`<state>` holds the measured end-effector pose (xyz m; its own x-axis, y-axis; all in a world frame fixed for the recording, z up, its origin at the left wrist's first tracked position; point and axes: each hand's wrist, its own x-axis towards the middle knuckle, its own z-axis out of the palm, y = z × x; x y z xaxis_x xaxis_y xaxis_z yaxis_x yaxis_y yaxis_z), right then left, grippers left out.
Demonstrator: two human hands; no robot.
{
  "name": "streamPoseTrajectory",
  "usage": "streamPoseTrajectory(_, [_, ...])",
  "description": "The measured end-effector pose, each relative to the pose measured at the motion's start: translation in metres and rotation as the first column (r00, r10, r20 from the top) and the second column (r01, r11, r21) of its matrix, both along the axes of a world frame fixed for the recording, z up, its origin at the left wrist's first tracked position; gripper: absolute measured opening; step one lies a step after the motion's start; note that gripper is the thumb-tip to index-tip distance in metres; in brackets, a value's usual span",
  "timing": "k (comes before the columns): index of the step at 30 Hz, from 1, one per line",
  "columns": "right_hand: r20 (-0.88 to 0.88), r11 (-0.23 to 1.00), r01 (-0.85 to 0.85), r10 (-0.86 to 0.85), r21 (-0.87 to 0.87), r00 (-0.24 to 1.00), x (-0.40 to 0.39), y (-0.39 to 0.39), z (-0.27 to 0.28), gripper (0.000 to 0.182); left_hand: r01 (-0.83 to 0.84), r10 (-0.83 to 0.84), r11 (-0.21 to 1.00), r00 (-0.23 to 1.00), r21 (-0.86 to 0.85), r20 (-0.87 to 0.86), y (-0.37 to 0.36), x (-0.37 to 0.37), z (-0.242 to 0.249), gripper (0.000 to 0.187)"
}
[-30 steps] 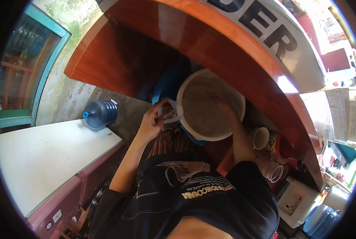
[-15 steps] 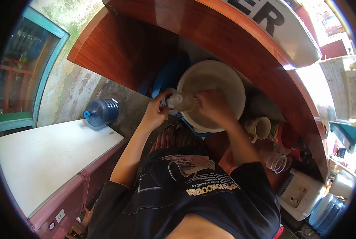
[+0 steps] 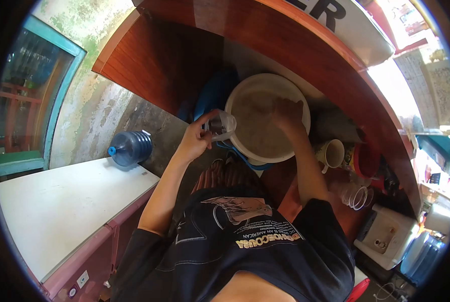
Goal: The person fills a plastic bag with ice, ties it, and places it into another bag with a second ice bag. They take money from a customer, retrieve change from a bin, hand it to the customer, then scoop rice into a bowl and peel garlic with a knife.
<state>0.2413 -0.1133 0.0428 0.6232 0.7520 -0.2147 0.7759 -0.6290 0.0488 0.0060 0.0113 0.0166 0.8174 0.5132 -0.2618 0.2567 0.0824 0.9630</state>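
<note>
From where I stand, the right hand [image 3: 288, 114] has just come away from the clear plastic cup [image 3: 228, 126], so only the left hand [image 3: 192, 143] bears it now. That cup sits between the left thumb and fingers, which grip its side, at nine o'clock of the round off-white tub [image 3: 265, 77]. The right hand is over the tub's inside, towards two o'clock, fingers curled; I can't tell whether they hold anything. A cream-coloured mug [image 3: 331, 154] lies tilted at four o'clock, well apart from the cup and nearer the right forearm.
</note>
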Motion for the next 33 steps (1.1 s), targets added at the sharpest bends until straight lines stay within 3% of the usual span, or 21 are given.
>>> streamPoseTrajectory(1, [0.082, 0.998, 0.059, -0.062, 0.032, 0.995, -0.001, -0.001, -0.006, 0.03, 0.01, -0.009, 0.999, 0.999, -0.034, 0.031, 0.002, -0.003, 0.003, 0.064])
streamPoseTrajectory(2, [0.096, 0.945, -0.139, 0.115, 0.296, 0.989, -0.002, -0.004, -0.009, 0.032, 0.019, -0.014, 0.998, 0.998, -0.062, 0.066, 0.007, -0.004, 0.007, 0.062])
streamPoseTrajectory(3, [0.157, 0.789, -0.32, 0.28, 0.524, 0.947, -0.008, -0.01, -0.007, 0.033, 0.025, -0.02, 0.998, 0.997, -0.059, 0.069, 0.011, -0.005, 0.013, 0.062])
streamPoseTrajectory(5, [-0.196, 0.604, -0.278, 0.599, 0.747, 0.777, -0.037, -0.007, 0.013, 0.03, 0.097, -0.093, 0.993, 0.994, -0.072, 0.054, 0.016, -0.011, 0.031, 0.056])
streamPoseTrajectory(9, [-0.132, 0.548, -0.381, 0.68, 0.745, 0.721, -0.08, -0.006, 0.024, 0.024, 0.226, -0.221, 0.97, 0.973, -0.094, 0.064, 0.029, -0.02, 0.077, 0.047])
streamPoseTrajectory(11, [-0.286, 0.643, -0.303, 0.646, 0.703, 0.708, -0.08, -0.008, 0.043, 0.017, 0.262, -0.255, 0.962, 0.962, -0.072, 0.092, 0.041, -0.023, 0.096, 0.045])
streamPoseTrajectory(12, [-0.282, 0.644, -0.296, 0.638, 0.705, 0.716, -0.089, -0.013, 0.06, 0.017, 0.289, -0.281, 0.955, 0.953, -0.068, 0.111, 0.043, -0.024, 0.104, 0.043])
streamPoseTrajectory(14, [-0.212, 0.571, -0.356, 0.7, 0.74, 0.682, -0.108, -0.027, 0.099, 0.012, 0.325, -0.318, 0.945, 0.939, -0.034, 0.131, 0.033, -0.022, 0.123, 0.04])
streamPoseTrajectory(17, [-0.115, 0.531, -0.298, 0.612, 0.793, 0.782, -0.111, -0.043, 0.133, 0.009, 0.422, -0.398, 0.903, 0.892, -0.082, 0.213, 0.01, -0.013, 0.148, 0.036])
streamPoseTrajectory(20, [-0.095, 0.454, -0.243, 0.604, 0.857, 0.792, -0.123, -0.063, 0.157, 0.009, 0.529, -0.504, 0.848, 0.824, -0.033, 0.259, -0.011, 0.003, 0.163, 0.035])
streamPoseTrajectory(22, [-0.05, 0.467, -0.215, 0.493, 0.858, 0.869, -0.12, -0.081, 0.171, 0.015, 0.55, -0.524, 0.835, 0.81, -0.029, 0.262, -0.031, 0.013, 0.176, 0.028])
streamPoseTrajectory(24, [-0.142, 0.466, -0.022, 0.313, 0.885, 0.939, -0.127, -0.102, 0.188, 0.011, 0.637, -0.564, 0.765, 0.733, -0.095, 0.38, -0.047, 0.029, 0.174, 0.021])
streamPoseTrajectory(28, [-0.236, 0.406, 0.116, 0.261, 0.906, 0.936, -0.139, -0.161, 0.187, 0.025, 0.73, -0.669, 0.677, 0.663, -0.092, 0.336, -0.101, 0.056, 0.191, 0.017])
streamPoseTrajectory(30, [-0.52, 0.161, 0.522, 0.527, 0.838, 0.672, -0.135, -0.201, 0.174, 0.042, 0.772, -0.716, 0.63, 0.618, -0.083, 0.325, -0.134, 0.064, 0.198, 0.017])
streamPoseTrajectory(31, [-0.518, 0.291, 0.429, 0.472, 0.855, 0.713, -0.132, -0.226, 0.167, 0.059, 0.818, -0.778, 0.575, 0.556, -0.028, 0.294, -0.15, 0.069, 0.2, 0.015])
streamPoseTrajectory(32, [-0.597, 0.522, 0.385, 0.333, 0.761, 0.73, -0.131, -0.248, 0.159, 0.06, 0.856, -0.831, 0.517, 0.494, 0.025, 0.255, -0.165, 0.073, 0.202, 0.014])
streamPoseTrajectory(33, [-0.576, 0.49, 0.377, 0.359, 0.786, 0.735, -0.131, -0.258, 0.14, 0.055, 0.885, -0.887, 0.448, 0.423, 0.127, 0.184, -0.181, 0.077, 0.209, 0.015])
